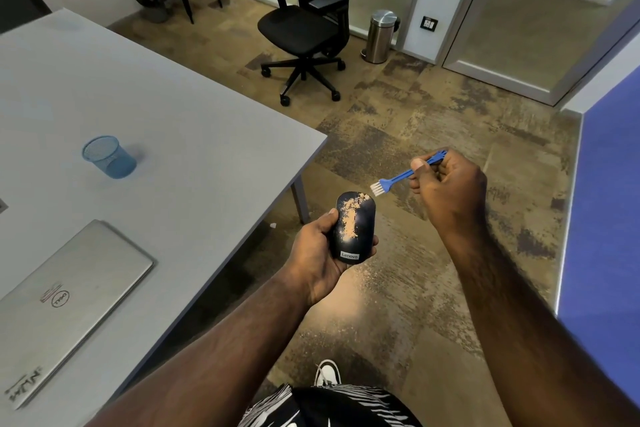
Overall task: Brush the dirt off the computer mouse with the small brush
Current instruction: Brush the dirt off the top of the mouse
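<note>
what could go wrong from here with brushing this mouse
1. The dark Lenovo computer mouse is held by the left hand out over the floor, past the grey table edge; a slip would likely drop it.
2. Tan dirt swept off would land on the patterned carpet.
3. The right hand pinches the small blue brush far back, so strokes may lack control.

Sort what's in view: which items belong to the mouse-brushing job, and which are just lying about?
In use: computer mouse, small brush, left hand, right hand.
Lying about: laptop, blue mesh cup, office chair, steel bin.
</note>
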Demonstrator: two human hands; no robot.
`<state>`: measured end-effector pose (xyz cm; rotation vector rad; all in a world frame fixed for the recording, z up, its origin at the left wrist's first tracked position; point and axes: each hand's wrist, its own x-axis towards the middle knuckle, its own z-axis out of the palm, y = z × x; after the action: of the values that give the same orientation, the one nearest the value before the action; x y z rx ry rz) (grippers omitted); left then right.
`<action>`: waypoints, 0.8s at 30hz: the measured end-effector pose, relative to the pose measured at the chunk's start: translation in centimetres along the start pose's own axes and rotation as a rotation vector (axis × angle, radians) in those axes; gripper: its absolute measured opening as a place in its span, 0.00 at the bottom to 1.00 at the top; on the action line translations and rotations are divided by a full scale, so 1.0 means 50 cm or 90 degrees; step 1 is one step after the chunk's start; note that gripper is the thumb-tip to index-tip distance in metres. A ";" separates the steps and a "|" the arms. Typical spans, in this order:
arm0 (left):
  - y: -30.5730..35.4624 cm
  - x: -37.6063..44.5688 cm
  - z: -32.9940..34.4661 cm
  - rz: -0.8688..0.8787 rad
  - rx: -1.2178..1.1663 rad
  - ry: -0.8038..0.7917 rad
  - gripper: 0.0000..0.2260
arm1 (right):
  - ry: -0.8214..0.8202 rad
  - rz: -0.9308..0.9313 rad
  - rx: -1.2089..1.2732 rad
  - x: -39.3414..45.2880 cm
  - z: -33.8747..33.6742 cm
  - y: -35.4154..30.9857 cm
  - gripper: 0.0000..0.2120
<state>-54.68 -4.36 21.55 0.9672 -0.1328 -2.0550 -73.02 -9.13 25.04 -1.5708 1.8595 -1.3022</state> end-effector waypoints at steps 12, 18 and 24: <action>-0.003 -0.003 0.005 -0.004 0.009 -0.005 0.16 | -0.034 0.003 -0.016 -0.003 0.003 -0.002 0.03; -0.007 -0.003 0.006 0.003 0.018 -0.006 0.16 | -0.014 0.000 -0.006 0.001 0.000 -0.005 0.03; -0.006 -0.007 0.011 0.004 0.020 -0.004 0.16 | -0.008 0.000 -0.032 0.002 0.006 -0.004 0.03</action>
<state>-55.14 -4.03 22.04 0.9790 -0.1717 -2.0555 -72.70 -9.32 25.10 -1.6002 1.8988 -1.2524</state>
